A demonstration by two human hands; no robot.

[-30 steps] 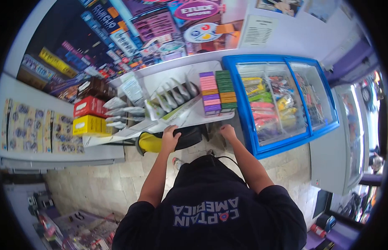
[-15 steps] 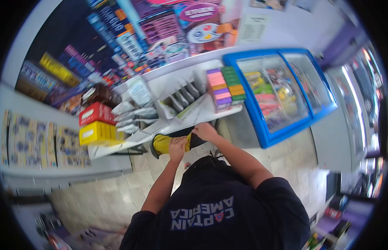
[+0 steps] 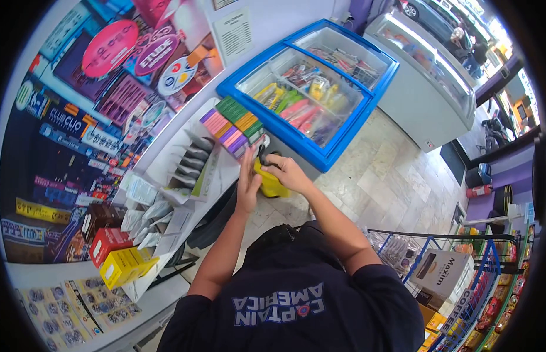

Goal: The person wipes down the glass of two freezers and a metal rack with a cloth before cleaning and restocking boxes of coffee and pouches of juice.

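A yellow and black object (image 3: 271, 182) is held up in front of my chest, beside the white counter (image 3: 226, 176). My right hand (image 3: 284, 171) grips it from the right and top. My left hand (image 3: 247, 177) presses flat against its left side. Stacks of pink, purple, green and orange small boxes (image 3: 232, 124) stand on the counter just beyond my hands. What the object is cannot be made out.
A blue-framed glass-top freezer (image 3: 308, 82) with wrapped ice creams stands right of the counter, a white freezer (image 3: 425, 76) beyond it. Grey packets in a display (image 3: 193, 161) and red and yellow boxes (image 3: 117, 255) sit on the counter. A blue trolley (image 3: 455, 276) holds a carton at lower right.
Both hands pulled the yellow and black object out from under the counter and raised it to counter height. My view swung to the right, showing more floor and the trolley.
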